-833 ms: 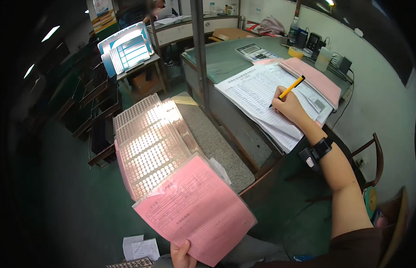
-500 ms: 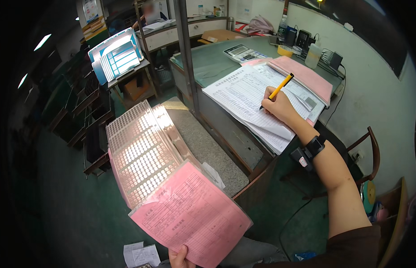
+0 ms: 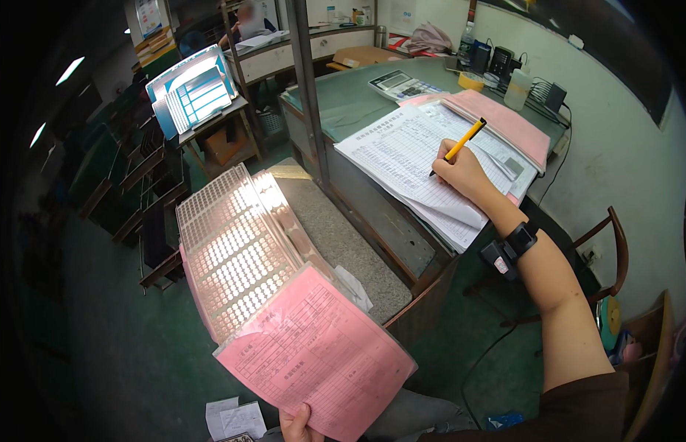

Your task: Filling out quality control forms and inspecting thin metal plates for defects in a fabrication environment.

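- Right hand point(image 3: 461, 173) pinches a yellow pen point(image 3: 459, 142), tip touching the white ledger point(image 3: 409, 158) on the green desk point(image 3: 350, 103).
- Left hand point(image 3: 299, 426) (mostly cut off by the frame's lower edge) holds up a pink form point(image 3: 317, 361), thumb pressed on it.
- Best kept tilted and steady beside the ledger, for accurate copying.

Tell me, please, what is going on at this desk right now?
A person is doing paperwork at a green-topped desk. The right hand holds a yellow pen with its tip on a white printed table sheet lying on a stack of papers. The left hand holds up a pink form by its lower edge, in front of a perforated tray. A calculator sits further back on the desk.
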Motion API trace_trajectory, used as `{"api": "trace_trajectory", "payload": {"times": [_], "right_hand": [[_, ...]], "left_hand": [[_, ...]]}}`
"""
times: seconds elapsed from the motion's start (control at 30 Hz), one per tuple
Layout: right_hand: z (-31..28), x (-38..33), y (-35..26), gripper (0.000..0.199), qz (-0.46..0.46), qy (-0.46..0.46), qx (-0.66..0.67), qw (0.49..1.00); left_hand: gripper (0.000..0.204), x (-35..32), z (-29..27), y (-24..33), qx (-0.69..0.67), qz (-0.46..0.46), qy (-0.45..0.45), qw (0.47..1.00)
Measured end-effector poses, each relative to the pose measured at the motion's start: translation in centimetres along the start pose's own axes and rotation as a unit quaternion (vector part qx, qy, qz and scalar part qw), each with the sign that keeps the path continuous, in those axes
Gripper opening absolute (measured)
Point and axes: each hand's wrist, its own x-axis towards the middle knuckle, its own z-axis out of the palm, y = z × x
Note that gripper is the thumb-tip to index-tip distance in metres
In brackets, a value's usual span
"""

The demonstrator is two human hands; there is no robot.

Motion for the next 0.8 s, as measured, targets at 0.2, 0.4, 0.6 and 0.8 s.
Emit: {"api": "trace_trajectory", "payload": {"times": [0.2, 0.4, 0.6, 0.8], "right_hand": [[0.1, 0.1, -0.3, 0.010, -0.004, 0.005, -0.018, 1.000], [-1.5, 1.2, 0.4, 0.014, 0.030, 0.031, 0.031, 0.999], [-3.6, 2.5, 3.7, 0.014, 0.019, 0.089, 0.048, 0.995], [-3.2, 2.4, 3.7, 0.015, 0.021, 0.059, 0.015, 0.998]], "left_hand": [[0.050, -0.1, -0.3, 0.1, -0.006, -0.010, 0.012, 1.000], [0.048, 0.0, -0.5, 0.2, 0.002, 0.004, 0.015, 1.000], [0.047, 0.0, -1.1, 0.1, -0.007, 0.012, 0.005, 1.000], [0.049, -0.3, -0.3, 0.1, -0.007, 0.014, 0.012, 1.000]]}}
